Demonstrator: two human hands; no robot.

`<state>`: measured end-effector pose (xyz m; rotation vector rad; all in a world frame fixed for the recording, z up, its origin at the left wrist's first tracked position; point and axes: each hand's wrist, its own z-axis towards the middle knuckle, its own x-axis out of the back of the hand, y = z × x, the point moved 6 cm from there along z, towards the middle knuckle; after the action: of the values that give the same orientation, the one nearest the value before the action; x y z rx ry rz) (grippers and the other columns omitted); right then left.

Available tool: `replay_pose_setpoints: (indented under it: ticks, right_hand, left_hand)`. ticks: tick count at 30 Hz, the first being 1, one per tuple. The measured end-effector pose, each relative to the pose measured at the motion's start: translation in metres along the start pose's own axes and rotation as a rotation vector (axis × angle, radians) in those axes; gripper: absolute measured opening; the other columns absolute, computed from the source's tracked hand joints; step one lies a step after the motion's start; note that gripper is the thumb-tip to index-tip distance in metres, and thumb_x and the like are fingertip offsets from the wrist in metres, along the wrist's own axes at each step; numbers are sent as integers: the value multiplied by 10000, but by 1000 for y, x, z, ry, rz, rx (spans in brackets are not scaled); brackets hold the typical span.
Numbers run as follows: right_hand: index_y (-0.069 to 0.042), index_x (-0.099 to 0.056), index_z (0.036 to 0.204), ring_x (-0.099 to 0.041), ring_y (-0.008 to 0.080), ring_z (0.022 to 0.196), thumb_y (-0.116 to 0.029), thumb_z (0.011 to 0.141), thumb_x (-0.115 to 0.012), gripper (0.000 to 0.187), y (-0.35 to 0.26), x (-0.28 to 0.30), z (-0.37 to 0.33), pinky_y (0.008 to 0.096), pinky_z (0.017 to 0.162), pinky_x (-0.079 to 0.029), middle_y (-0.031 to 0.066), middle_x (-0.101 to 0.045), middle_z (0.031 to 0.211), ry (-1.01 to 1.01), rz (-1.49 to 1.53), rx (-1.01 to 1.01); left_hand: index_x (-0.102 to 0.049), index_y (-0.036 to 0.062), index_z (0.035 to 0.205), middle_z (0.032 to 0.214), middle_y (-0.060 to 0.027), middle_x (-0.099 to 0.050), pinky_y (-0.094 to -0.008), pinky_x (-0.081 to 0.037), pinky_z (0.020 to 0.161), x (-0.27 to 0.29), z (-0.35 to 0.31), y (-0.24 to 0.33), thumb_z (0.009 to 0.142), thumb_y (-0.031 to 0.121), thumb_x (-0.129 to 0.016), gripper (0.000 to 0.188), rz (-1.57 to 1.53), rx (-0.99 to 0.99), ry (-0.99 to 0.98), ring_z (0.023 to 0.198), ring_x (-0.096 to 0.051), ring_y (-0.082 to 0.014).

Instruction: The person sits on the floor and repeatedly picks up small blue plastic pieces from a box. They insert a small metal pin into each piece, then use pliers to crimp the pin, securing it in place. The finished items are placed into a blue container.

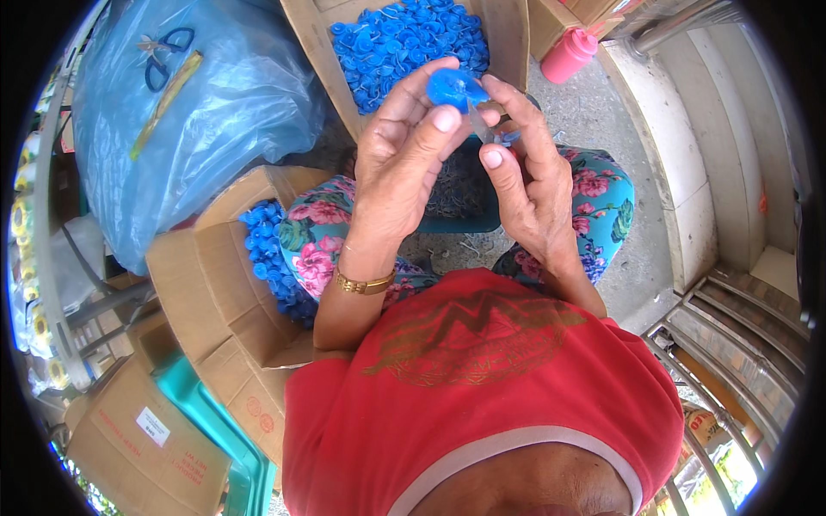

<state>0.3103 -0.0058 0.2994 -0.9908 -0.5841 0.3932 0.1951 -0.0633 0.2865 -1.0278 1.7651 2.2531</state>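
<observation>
A round blue plastic piece (453,89) is pinched between the thumb and fingers of my left hand (400,159), high in the middle of the view. My right hand (535,176) is closed on a small knife (482,125), whose short pointed blade meets the lower edge of the piece. Part of its bluish handle shows between my right thumb and fingers. Just beyond my hands stands a cardboard box (514,43) full of similar blue pieces (404,43). More blue pieces (271,258) lie in an open carton (202,279) by my left leg.
Between my legs sits a dark tub (469,225) with thin scraps in it. A large blue plastic bag (206,112) at the far left carries scissors (157,64) and a yellow strip (168,103). A pink bottle (569,56) stands beside the box; metal railings (731,370) run along the right.
</observation>
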Motion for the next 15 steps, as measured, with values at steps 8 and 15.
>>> replay_pose_setpoints:
  ticks: [8, 15]
  right_hand:
    - [-56, -480, 1278, -570, 132, 831, -189, 912, -536, 393, 4, 0, -1, 246, 743, -461, 85, -601, 1097, -82, 190, -121]
    - [-71, -478, 1290, -558, 104, 784, -223, 909, -553, 417, 4, -1, -2, 237, 738, -454, 82, -596, 1090, -126, 221, -181]
  left_hand:
    - [-505, 10, 1067, 847, -119, -617, -274, -500, 621, 1, 0, 1, 929, 274, -525, 299, -60, 14, 35, 690, -603, -174]
    - [-525, 18, 1001, 773, -86, -586, -232, -462, 555, 2, -2, 3, 947, 332, -479, 322, 76, 99, -65, 613, -553, -130]
